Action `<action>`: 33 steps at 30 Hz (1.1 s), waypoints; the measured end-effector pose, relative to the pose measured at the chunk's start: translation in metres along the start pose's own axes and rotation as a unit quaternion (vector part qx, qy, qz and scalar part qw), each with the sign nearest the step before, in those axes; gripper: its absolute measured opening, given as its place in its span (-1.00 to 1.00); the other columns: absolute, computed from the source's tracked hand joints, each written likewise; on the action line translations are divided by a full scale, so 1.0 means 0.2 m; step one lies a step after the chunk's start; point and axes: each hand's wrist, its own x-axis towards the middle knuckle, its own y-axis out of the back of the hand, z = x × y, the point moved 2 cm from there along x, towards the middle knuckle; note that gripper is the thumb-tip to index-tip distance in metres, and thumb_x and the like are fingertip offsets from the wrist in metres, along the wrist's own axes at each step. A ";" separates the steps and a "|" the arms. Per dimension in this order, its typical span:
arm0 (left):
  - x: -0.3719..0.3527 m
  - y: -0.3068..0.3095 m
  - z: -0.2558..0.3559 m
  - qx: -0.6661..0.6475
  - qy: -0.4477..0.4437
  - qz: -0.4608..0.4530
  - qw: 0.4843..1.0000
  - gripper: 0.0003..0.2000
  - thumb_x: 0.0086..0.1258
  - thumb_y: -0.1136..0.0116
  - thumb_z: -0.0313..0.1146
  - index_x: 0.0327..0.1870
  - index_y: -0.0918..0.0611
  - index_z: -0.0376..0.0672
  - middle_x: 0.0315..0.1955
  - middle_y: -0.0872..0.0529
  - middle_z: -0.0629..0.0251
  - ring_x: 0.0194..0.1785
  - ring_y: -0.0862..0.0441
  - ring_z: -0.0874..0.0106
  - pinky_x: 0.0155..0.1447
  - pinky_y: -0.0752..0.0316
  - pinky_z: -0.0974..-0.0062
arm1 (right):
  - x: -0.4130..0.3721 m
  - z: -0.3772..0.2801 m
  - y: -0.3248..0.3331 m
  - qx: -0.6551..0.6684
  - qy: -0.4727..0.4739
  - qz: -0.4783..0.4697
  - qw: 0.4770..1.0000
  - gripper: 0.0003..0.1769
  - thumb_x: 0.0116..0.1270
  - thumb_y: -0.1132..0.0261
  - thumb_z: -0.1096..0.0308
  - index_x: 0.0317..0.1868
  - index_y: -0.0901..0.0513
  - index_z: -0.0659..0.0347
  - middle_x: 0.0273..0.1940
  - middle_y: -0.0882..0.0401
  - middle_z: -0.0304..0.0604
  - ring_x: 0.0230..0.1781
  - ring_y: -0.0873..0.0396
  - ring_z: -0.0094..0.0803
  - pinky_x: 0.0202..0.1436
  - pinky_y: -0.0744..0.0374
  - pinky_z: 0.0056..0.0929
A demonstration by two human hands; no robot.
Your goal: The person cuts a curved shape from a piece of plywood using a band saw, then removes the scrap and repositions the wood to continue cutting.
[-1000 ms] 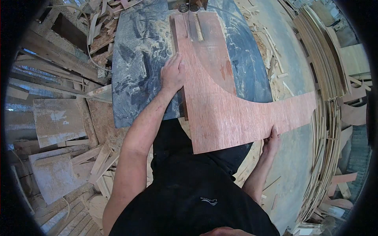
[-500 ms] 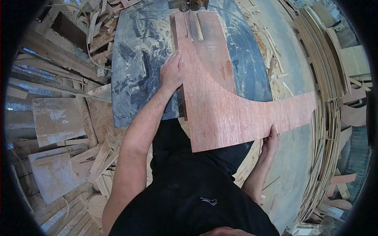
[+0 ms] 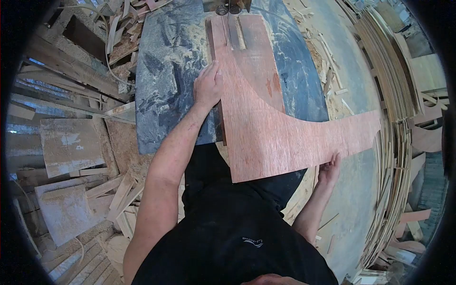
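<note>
A reddish plywood sheet (image 3: pixel 266 128) with a curved cut-out lies on the dark saw table (image 3: pixel 166 61). Its far end reaches the band-saw blade (image 3: pixel 230 19) at the top. My left hand (image 3: pixel 207 85) presses flat on the sheet's left edge, fingers toward the blade. Under the sheet's near edge, at the right, my right hand (image 3: pixel 330 170) grips the long arm of the sheet. A narrower strip of the same plywood lies beside the blade.
Sawdust covers the table. Stacks of curved plywood strips (image 3: pixel 394 71) stand at the right. Offcuts and boards (image 3: pixel 71 147) are heaped on the floor at the left. My black shirt fills the bottom of the view.
My right hand has slid slightly lower and to the right along the sheet's near edge. The sheet and left hand have barely shifted.
</note>
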 end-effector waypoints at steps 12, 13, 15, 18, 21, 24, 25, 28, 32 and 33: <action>-0.02 0.00 0.01 0.007 0.009 0.002 1.000 -0.54 0.46 0.06 -0.30 0.34 -0.49 -0.24 0.32 -0.53 0.07 0.42 -0.42 0.15 0.39 -0.36 0.17 | 0.14 -0.13 -0.02 -0.021 0.041 -0.039 0.998 -0.44 0.60 -0.06 0.06 0.37 -0.40 0.34 0.30 -0.50 0.03 0.23 -0.55 -0.18 0.23 -0.57 -0.15; -0.03 0.01 0.01 0.012 0.006 0.001 1.000 -0.54 0.46 0.05 -0.29 0.35 -0.48 -0.25 0.32 -0.53 0.06 0.42 -0.41 0.14 0.39 -0.36 0.17 | 0.15 -0.13 -0.01 -0.028 0.040 -0.032 0.998 -0.44 0.60 -0.06 0.07 0.37 -0.40 0.35 0.29 -0.51 0.03 0.22 -0.55 -0.17 0.23 -0.57 -0.16; -0.05 0.02 0.02 0.020 -0.002 -0.005 1.000 -0.52 0.47 0.05 -0.29 0.37 -0.46 -0.26 0.33 -0.52 0.03 0.43 -0.41 0.13 0.39 -0.36 0.17 | 0.15 -0.14 0.01 -0.041 0.039 -0.014 0.998 -0.46 0.61 -0.04 0.11 0.37 -0.40 0.37 0.28 -0.52 0.04 0.22 -0.56 -0.16 0.24 -0.57 -0.16; -0.10 0.02 0.04 0.025 0.014 -0.021 0.999 -0.50 0.47 0.04 -0.26 0.40 -0.43 -0.28 0.35 -0.49 -0.01 0.43 -0.39 0.09 0.40 -0.34 0.17 | 0.14 -0.12 0.03 -0.065 0.037 -0.021 0.997 -0.42 0.62 -0.01 0.04 0.41 -0.37 0.32 0.35 -0.46 0.00 0.33 -0.49 -0.19 0.35 -0.51 -0.16; -0.18 0.04 0.06 -0.019 -0.014 -0.036 0.999 -0.48 0.49 0.03 -0.24 0.42 -0.40 -0.28 0.38 -0.45 -0.03 0.45 -0.35 0.06 0.42 -0.30 0.14 | 0.13 -0.10 0.02 -0.034 0.057 -0.037 0.997 -0.43 0.62 -0.02 0.07 0.40 -0.37 0.36 0.34 -0.47 0.02 0.32 -0.49 -0.20 0.35 -0.51 -0.17; -0.18 0.03 0.05 -0.015 -0.007 -0.029 0.999 -0.49 0.51 0.05 -0.23 0.42 -0.40 -0.27 0.40 -0.43 -0.01 0.47 -0.33 0.07 0.44 -0.26 0.12 | 0.12 -0.11 0.00 -0.051 0.042 -0.021 0.998 -0.44 0.61 -0.03 0.08 0.36 -0.41 0.39 0.30 -0.51 0.02 0.27 -0.53 -0.22 0.30 -0.55 -0.19; -0.17 0.02 0.05 -0.005 0.004 -0.031 0.999 -0.50 0.52 0.05 -0.24 0.42 -0.40 -0.27 0.40 -0.43 0.00 0.47 -0.33 0.07 0.44 -0.26 0.12 | 0.10 -0.12 -0.02 -0.059 0.048 -0.011 0.997 -0.45 0.61 -0.04 0.08 0.34 -0.42 0.40 0.29 -0.52 0.02 0.25 -0.54 -0.22 0.28 -0.56 -0.20; -0.15 0.02 0.06 0.014 0.026 -0.039 0.999 -0.51 0.52 0.07 -0.25 0.42 -0.40 -0.25 0.40 -0.43 0.01 0.48 -0.32 0.09 0.44 -0.25 0.11 | 0.08 -0.13 -0.03 -0.076 0.063 0.003 0.995 -0.46 0.60 -0.06 0.08 0.31 -0.46 0.40 0.26 -0.55 0.01 0.20 -0.59 -0.22 0.23 -0.60 -0.21; -0.13 0.02 0.04 0.007 0.026 -0.039 0.999 -0.50 0.51 0.06 -0.25 0.43 -0.39 -0.24 0.41 -0.43 0.04 0.48 -0.32 0.13 0.42 -0.26 0.10 | 0.14 -0.10 0.01 -0.068 0.067 -0.016 0.995 -0.46 0.60 -0.08 0.10 0.33 -0.44 0.40 0.23 -0.56 0.02 0.13 -0.62 -0.19 0.13 -0.64 -0.19; -0.13 0.02 0.04 0.003 0.024 -0.038 0.999 -0.50 0.51 0.06 -0.25 0.43 -0.39 -0.23 0.41 -0.43 0.05 0.49 -0.32 0.14 0.42 -0.26 0.10 | 0.13 -0.11 0.00 -0.063 0.067 -0.019 0.996 -0.46 0.59 -0.09 0.11 0.34 -0.43 0.40 0.23 -0.55 0.03 0.11 -0.62 -0.18 0.09 -0.65 -0.18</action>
